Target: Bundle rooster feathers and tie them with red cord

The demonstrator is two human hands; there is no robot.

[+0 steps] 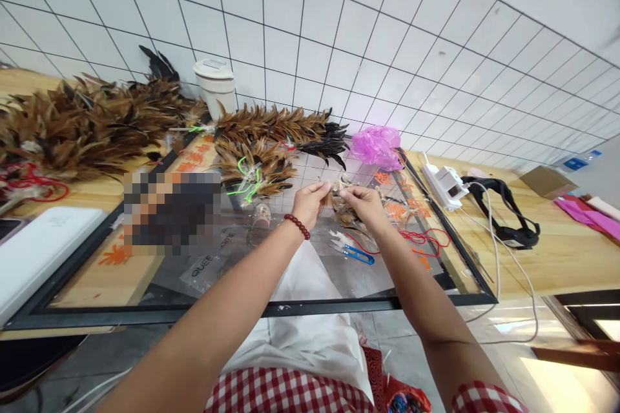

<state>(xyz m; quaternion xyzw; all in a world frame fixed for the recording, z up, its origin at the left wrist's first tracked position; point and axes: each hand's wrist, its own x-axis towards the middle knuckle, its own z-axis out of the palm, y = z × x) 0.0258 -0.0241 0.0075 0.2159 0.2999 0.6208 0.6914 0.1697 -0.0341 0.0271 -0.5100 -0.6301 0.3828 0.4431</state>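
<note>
Above the glass-topped frame, my left hand [310, 204], with a dark red bead bracelet [297, 226] at its wrist, is closed in a pinch on a small brown feather [330, 200]. Close beside it, my right hand [367, 208] pinches the pale base of feathers [341, 184]. Loose brown feathers [356, 221] lie under the right hand. Blue thread snips [358, 254] rest nearer to me, next to white fluff [339, 240]. Red thread [426, 240] trails to the right, partly behind my right forearm.
Brown feather bundles [271, 122] line the back, and a larger pile [87, 122] covers the left. A white lidded cup [216, 87], a pink plastic bag [376, 147], a power strip [443, 186] with cables and a black strap [513, 232] surround the frame's black edge [339, 305].
</note>
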